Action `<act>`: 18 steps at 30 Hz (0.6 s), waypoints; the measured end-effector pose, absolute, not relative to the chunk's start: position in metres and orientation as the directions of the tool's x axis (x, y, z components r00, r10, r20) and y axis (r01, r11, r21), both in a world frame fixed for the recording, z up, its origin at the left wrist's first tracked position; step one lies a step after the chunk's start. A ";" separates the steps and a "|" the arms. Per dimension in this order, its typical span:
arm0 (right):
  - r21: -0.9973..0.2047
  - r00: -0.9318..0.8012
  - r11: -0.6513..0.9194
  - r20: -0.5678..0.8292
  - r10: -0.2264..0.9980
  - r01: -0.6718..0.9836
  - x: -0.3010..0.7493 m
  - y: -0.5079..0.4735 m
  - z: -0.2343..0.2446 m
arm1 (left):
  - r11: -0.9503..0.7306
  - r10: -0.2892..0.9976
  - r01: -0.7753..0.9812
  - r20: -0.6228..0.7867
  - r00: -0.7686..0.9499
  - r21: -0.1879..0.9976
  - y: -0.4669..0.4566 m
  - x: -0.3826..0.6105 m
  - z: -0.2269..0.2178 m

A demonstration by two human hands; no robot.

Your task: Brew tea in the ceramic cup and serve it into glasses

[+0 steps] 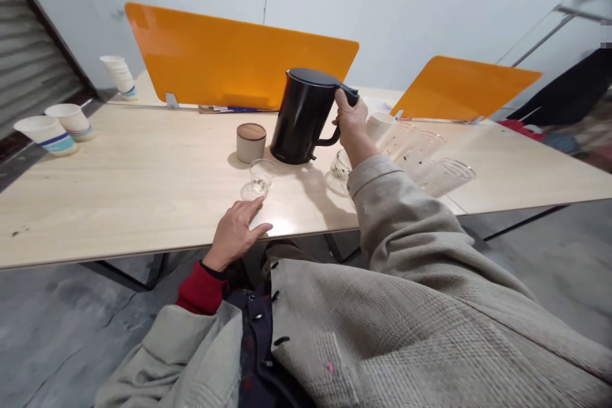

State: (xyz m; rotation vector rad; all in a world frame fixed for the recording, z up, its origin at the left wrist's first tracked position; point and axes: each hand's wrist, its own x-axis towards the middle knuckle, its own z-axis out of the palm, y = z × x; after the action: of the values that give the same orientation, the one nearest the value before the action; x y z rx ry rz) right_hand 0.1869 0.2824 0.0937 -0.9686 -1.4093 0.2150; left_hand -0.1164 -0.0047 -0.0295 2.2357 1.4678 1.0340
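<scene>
Here's the right hand (351, 116) wrapped around the handle (352, 96) of the black kettle (302, 118), just beside the wooden-lidded canister (251, 146) at the bench (119, 197), base contact too tough to call, while the left hand (238, 231), loosely spread, has its fingertips (258, 202) right by a small clear glass (262, 172)!

Right arm (406, 210) stretched forward, right fingers (341, 101) curled; left fingers (249, 209) loosely extended, thumb (262, 230) apart.

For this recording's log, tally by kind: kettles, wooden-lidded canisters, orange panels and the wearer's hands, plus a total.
Black kettle: 1
Wooden-lidded canister: 1
Orange panels: 2
Hands, left hand and right hand: 2
Total: 6
</scene>
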 end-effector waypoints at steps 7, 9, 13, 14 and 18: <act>-0.798 0.249 0.573 0.602 0.758 0.186 0.150 0.214 0.107 | -0.438 0.885 0.694 0.410 0.221 0.572 -0.004 -0.117 -0.029; -0.809 0.250 0.561 0.588 0.769 0.176 0.150 0.202 0.109 | -0.434 0.888 0.683 0.405 0.217 0.587 -0.004 -0.118 -0.029; -0.821 0.263 0.553 0.570 0.778 0.142 0.157 0.186 0.103 | -0.407 0.897 0.574 0.428 0.106 0.711 0.000 -0.118 -0.033; -0.818 0.266 0.558 0.574 0.774 0.142 0.159 0.182 0.101 | -0.384 0.904 0.534 0.425 0.049 0.754 0.002 -0.117 -0.035; -0.816 0.280 0.560 0.576 0.768 0.145 0.161 0.163 0.095 | -0.289 0.921 0.470 0.376 -0.100 0.834 0.021 -0.118 -0.034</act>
State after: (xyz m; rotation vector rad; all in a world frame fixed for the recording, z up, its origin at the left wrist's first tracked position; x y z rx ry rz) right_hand 0.1614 0.1628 0.0952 -0.9193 -1.2441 0.5082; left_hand -0.1179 0.0207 -0.0337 1.7387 1.5184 1.3682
